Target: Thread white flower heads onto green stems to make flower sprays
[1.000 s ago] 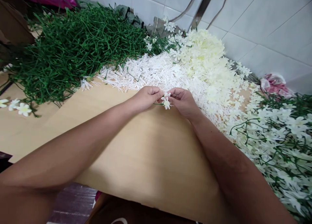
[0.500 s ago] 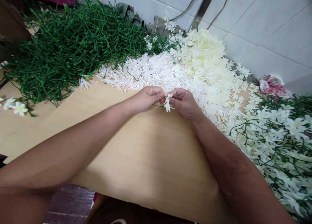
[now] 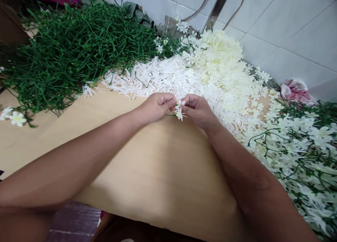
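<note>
My left hand (image 3: 161,107) and my right hand (image 3: 198,110) meet over the cardboard sheet (image 3: 147,165). Between their fingertips is a small artificial flower sprig (image 3: 179,113) with white petals and a thin green stem. The left fingers are closed on the stem side of the sprig. Thumb and forefinger of the right hand pinch at the white blossoms; the exact piece between them is hidden. Just beyond the hands spreads a heap of thin white flower stamens (image 3: 168,75), joined on its right by a pile of loose cream petals (image 3: 223,59).
Green plastic stems (image 3: 92,42) form a large heap at the back left. Assembled white flower sprigs (image 3: 302,158) lie piled at the right. Two finished blossoms (image 3: 18,119) rest at the far left. A tiled wall (image 3: 284,35) bounds the back, near a pink and white bag (image 3: 296,91).
The sprig has shifted very slightly left between my fingers. Both hands keep nearly the same place and grip; the whole view has moved a little.
</note>
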A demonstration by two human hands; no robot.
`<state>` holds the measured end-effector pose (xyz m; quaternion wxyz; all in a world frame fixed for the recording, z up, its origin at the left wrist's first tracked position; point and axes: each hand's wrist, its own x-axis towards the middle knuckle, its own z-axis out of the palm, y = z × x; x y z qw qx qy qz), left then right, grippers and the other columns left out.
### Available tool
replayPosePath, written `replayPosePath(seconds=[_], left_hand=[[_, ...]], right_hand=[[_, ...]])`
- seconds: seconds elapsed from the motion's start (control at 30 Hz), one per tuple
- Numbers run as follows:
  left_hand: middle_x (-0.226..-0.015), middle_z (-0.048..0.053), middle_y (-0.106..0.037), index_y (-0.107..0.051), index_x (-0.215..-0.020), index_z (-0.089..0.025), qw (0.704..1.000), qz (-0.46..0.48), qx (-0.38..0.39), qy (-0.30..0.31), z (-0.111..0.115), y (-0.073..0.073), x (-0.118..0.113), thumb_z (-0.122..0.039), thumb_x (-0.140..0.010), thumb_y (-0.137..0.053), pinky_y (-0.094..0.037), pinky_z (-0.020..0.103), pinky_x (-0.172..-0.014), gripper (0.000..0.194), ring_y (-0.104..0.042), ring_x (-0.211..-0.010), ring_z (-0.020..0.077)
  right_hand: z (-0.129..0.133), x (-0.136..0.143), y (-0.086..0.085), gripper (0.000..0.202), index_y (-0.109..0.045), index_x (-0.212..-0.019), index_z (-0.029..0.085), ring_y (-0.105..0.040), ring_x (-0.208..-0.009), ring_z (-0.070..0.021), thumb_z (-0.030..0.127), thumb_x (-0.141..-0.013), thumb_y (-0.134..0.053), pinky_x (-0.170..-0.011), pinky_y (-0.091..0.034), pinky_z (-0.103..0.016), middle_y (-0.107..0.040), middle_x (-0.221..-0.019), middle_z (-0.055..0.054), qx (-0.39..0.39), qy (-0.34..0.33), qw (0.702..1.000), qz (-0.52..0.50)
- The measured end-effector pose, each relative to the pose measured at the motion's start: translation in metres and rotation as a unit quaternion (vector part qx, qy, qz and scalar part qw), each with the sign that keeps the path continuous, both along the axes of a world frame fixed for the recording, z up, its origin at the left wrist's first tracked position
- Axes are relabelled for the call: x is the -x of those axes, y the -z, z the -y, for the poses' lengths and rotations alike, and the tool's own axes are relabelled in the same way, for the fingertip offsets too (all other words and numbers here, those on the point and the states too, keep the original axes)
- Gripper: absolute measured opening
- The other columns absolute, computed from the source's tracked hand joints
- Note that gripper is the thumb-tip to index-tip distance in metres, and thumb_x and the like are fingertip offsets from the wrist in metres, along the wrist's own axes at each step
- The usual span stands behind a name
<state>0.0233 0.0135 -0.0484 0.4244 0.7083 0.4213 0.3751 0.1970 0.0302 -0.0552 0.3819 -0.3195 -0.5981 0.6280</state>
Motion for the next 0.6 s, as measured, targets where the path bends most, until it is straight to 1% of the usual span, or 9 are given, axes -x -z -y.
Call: replayPosePath(seconds=[0.13,0.23,0.37,0.47,0.6], left_hand=[[-0.060,-0.002,-0.051,-0.050,-0.061,-0.015,1.000,-0.023,-0.018,-0.006,0.0008,-0.0005,0.0015,-0.022,-0.083,-0.046,-0.035,0.023,-0.060,0.024,-0.047,-0.061,0.0105],[-0.060,-0.002,-0.050,-0.050,-0.061,-0.015,0.999,-0.023,-0.031,-0.010,0.0012,-0.0021,0.0022,-0.021,-0.083,-0.046,-0.034,0.023,-0.060,0.024,-0.045,-0.060,0.0099],[-0.059,-0.003,-0.047,-0.049,-0.060,-0.015,0.999,-0.018,-0.027,-0.016,0.0022,-0.0053,0.0024,-0.022,-0.083,-0.046,-0.033,0.023,-0.061,0.024,-0.041,-0.058,0.0092],[-0.059,-0.003,-0.047,-0.050,-0.060,-0.015,0.999,-0.019,-0.018,-0.017,0.0030,-0.0068,0.0029,-0.023,-0.083,-0.046,-0.034,0.023,-0.062,0.024,-0.042,-0.058,0.0092],[-0.062,-0.002,-0.051,-0.051,-0.062,-0.015,0.999,-0.035,-0.024,-0.010,0.0035,-0.0069,0.0044,-0.025,-0.084,-0.045,-0.035,0.024,-0.062,0.024,-0.046,-0.062,0.0106]], right_hand=[[0.0022,0.0010,-0.0030,0.037,-0.055,-0.062,0.017,-0.057,-0.056,-0.0074,0.036,-0.052,-0.085,-0.053,-0.046,-0.021,-0.063,-0.061,0.003,-0.025,0.025,0.999,0.021],[0.0044,0.0028,-0.0042,0.037,-0.056,-0.062,0.018,-0.055,-0.056,-0.0079,0.039,-0.052,-0.085,-0.053,-0.045,-0.022,-0.061,-0.060,0.003,-0.060,0.054,0.996,0.038],[0.0068,0.0049,-0.0053,0.036,-0.058,-0.063,0.019,-0.056,-0.058,-0.0092,0.041,-0.053,-0.084,-0.056,-0.047,-0.024,-0.061,-0.062,0.002,-0.091,0.078,0.992,0.041],[0.0073,0.0045,-0.0067,0.035,-0.058,-0.063,0.019,-0.056,-0.058,-0.0093,0.041,-0.053,-0.084,-0.056,-0.048,-0.025,-0.062,-0.063,0.002,-0.085,0.077,0.992,0.042],[0.0065,0.0021,-0.0087,0.036,-0.055,-0.059,0.018,-0.056,-0.055,-0.0084,0.038,-0.053,-0.084,-0.053,-0.046,-0.023,-0.063,-0.060,0.003,-0.042,0.054,0.997,0.040]])
